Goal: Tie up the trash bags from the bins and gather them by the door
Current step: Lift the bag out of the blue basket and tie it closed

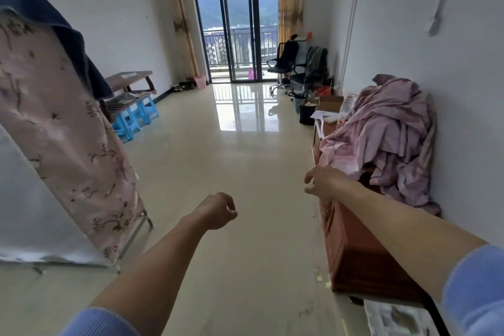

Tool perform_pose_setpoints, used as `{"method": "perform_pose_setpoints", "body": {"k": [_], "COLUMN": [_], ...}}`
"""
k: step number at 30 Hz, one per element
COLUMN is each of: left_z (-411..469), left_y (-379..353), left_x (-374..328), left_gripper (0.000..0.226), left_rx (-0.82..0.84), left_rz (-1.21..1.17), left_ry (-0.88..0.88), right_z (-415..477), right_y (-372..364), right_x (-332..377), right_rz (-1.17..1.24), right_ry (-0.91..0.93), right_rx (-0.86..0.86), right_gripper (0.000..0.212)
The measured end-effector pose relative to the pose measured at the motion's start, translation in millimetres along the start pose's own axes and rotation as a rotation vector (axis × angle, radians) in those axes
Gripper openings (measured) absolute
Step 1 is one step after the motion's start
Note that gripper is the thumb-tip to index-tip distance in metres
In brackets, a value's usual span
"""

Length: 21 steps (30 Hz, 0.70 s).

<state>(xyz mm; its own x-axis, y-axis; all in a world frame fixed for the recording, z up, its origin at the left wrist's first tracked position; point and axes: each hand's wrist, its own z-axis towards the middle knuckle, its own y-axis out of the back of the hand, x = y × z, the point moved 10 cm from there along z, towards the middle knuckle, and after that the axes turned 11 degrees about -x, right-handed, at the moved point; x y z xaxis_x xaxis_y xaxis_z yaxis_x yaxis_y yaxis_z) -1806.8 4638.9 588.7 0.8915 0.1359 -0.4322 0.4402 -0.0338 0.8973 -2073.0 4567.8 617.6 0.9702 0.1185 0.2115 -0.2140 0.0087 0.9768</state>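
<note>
My left hand (pixel 218 210) is stretched out low over the bare floor, fingers curled loosely, holding nothing. My right hand (pixel 323 181) hangs beside the corner of the brown wooden cabinet (pixel 362 248), fingers bent and apart, also empty. A small pink bin (pixel 200 82) stands far off by the left curtain near the glass balcony door (pixel 240 35). A teal bin (pixel 299 103) with a dark bag and a black bag (pixel 306 114) sit on the floor at the far right, past the cabinet.
A floral-covered wardrobe rack (pixel 68 139) stands close on the left. Blue plastic stools (pixel 135 118) sit under a low wooden shelf. A heap of pink-purple bedding (pixel 392 133) lies on the cabinet. Two office chairs (pixel 297 65) stand by the balcony door. The glossy tiled floor runs between them.
</note>
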Motion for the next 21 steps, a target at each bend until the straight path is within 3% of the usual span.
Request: {"method": "perform_pose_setpoints", "body": {"k": [10, 21], "left_z": [274, 574], "left_y": [30, 80], "left_x": [26, 86], "left_gripper": [0.018, 0.018], "left_rx": [0.007, -0.014], "left_rz": [0.017, 0.012], "left_ry": [0.015, 0.07], "right_z": [283, 592], "right_y": [-30, -63], "right_x": [23, 98], "right_rz": [0.017, 0.005], "right_ry": [-0.005, 0.071], "right_rx": [0.007, 0.025], "right_gripper": [0.034, 0.033]}}
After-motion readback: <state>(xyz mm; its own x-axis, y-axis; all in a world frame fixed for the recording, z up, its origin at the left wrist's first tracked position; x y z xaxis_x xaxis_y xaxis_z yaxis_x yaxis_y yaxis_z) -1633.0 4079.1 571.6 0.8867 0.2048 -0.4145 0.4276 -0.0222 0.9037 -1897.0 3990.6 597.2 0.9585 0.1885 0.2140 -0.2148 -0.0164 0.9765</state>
